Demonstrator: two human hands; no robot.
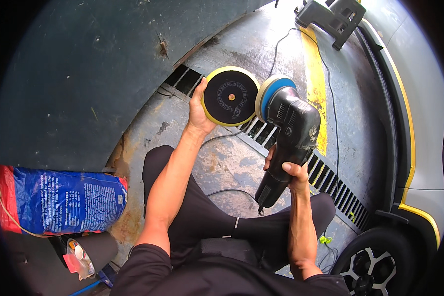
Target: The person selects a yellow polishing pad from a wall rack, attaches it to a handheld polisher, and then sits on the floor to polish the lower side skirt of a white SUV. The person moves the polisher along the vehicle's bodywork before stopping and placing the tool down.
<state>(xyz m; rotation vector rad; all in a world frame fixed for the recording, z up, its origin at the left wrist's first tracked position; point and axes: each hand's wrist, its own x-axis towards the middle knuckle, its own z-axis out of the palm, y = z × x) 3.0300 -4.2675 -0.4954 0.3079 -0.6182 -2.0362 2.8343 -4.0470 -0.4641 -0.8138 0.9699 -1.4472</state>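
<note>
My left hand (pixel 201 111) grips the edge of a round buffing pad (pixel 219 101), its black backing turned up toward me and its yellow foam showing round the rim. Close to its right side, my right hand (pixel 295 175) is wrapped round the handle of a black polishing machine (pixel 293 123). A blue backing plate (pixel 277 93) with a pale, used-looking pad (pixel 264 98) sits on the machine's head, tilted toward the yellow pad. The two pads are very near each other; whether they touch I cannot tell. From the handle's end a power cord (pixel 232 190) runs off.
A floor grate (pixel 325 182) crosses beneath my hands. At right stands a car (pixel 424 148) with masking tape and a wheel (pixel 370 269). A grey step stool (pixel 330 19) is at the far right. On the left lie a blue bag (pixel 69 200) and a bin (pixel 101 249).
</note>
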